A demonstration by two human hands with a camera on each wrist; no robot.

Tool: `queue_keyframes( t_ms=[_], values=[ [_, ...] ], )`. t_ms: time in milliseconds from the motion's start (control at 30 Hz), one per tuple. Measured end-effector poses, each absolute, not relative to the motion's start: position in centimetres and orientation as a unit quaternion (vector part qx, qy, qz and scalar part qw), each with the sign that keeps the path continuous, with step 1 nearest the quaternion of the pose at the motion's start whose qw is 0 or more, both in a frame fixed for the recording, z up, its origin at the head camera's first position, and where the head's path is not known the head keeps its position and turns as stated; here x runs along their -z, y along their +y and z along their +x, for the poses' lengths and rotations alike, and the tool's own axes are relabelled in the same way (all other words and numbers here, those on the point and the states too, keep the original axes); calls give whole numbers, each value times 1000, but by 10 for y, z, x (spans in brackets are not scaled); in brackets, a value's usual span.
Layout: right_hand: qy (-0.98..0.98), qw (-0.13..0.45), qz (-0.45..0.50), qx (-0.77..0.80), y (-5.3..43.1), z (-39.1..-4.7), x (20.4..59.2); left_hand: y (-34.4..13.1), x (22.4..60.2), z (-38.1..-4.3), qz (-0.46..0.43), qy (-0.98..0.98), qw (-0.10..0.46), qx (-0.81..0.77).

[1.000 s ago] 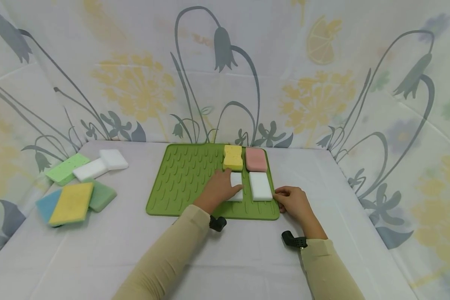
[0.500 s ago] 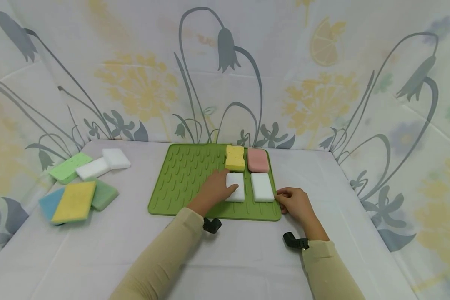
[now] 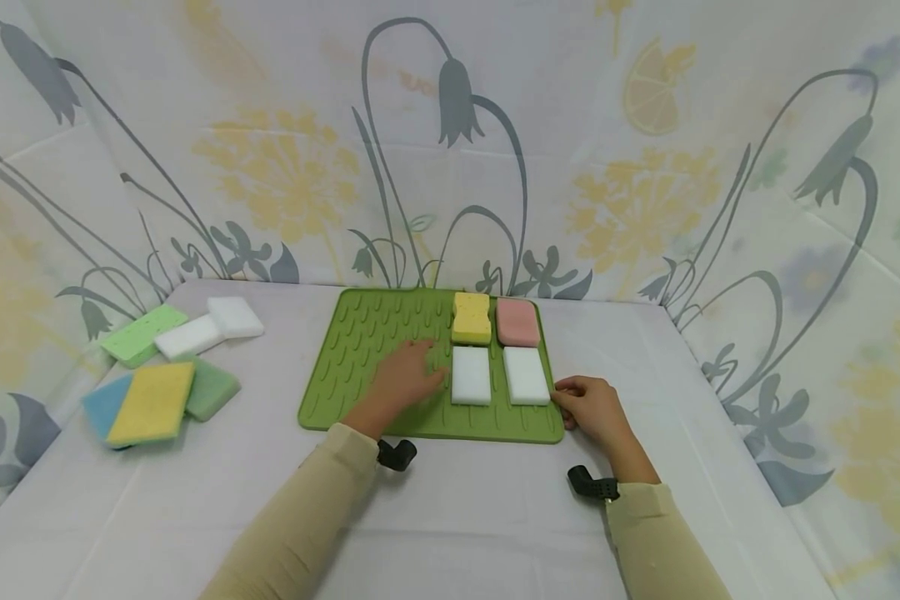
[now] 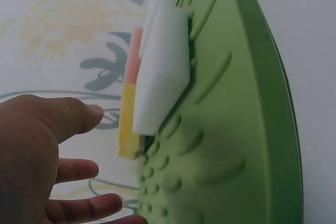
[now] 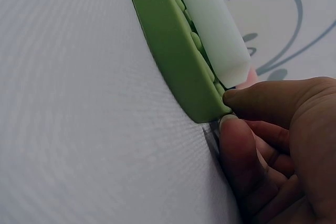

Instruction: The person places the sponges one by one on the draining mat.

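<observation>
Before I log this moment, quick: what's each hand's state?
Left hand: open, holding nothing.
Right hand: closed, pinching the green mat at its edge.

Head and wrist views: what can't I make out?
Blue sponge, head view: partly hidden under a yellow sponge.
Pink sponge, left wrist view: mostly hidden behind white sponges.
Left hand, left wrist view: cut off by left and bottom edges.
Green mat, right wrist view: pinched edge covered by right hand.

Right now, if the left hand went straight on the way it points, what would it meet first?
Probably the nearer white sponge on the green mat, on the thumb side; height is unclear, so the left hand might pass over it.
</observation>
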State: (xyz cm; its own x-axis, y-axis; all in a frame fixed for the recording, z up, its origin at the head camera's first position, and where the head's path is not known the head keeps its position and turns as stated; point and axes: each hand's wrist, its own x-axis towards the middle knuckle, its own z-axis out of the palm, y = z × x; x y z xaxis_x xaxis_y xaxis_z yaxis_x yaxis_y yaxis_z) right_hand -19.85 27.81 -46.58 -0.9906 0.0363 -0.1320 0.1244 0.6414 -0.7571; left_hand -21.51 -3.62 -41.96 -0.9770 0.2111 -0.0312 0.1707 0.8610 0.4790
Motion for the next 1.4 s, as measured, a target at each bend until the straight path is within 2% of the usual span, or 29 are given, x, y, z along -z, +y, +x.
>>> queue_keyframes(
  t_ms=[900,1400],
  values=[
    [907,48,45,415,278,-199,467,-121,412,-202,20,984,24,-174],
    [905,51,45,420,277,-197,465,-167,409,-194,11,986,-2,-164]
  ],
)
